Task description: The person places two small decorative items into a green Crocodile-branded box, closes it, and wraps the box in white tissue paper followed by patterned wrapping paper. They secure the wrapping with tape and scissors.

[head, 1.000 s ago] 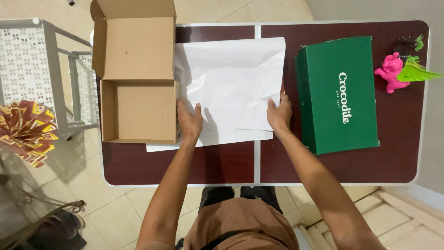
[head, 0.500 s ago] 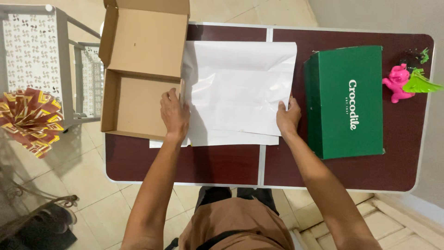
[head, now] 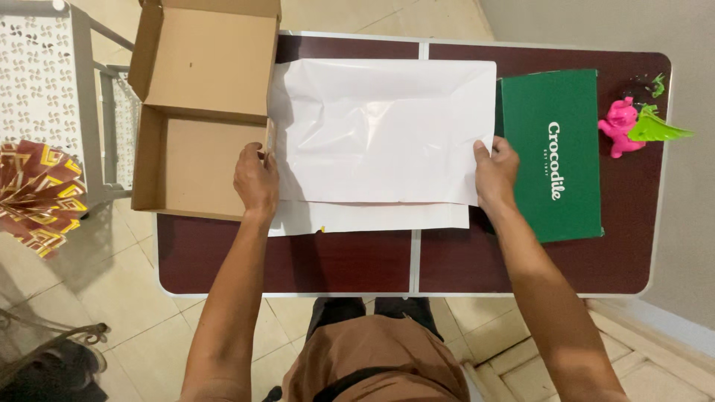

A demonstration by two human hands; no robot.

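Note:
A large white plastic mailer bag point(head: 380, 134) lies flat across the middle of a dark brown folding table point(head: 335, 260). My left hand point(head: 255, 181) grips its left edge, and my right hand point(head: 495, 173) grips its right edge. An open brown cardboard box point(head: 199, 112) with its lid raised sits just left of the bag. Right of the bag lies a flat green box point(head: 553, 152), touched by the back of my right hand.
A pink toy figure point(head: 620, 126) with a green piece point(head: 655, 128) sits at the table's far right. A white perforated metal rack point(head: 52, 97) and a patterned brown-and-yellow item point(head: 33, 197) stand left of the table. Tiled floor surrounds it.
Both hands have moved apart, from the bag's lower middle out to its left and right edges. The bag now lies spread wider and flatter.

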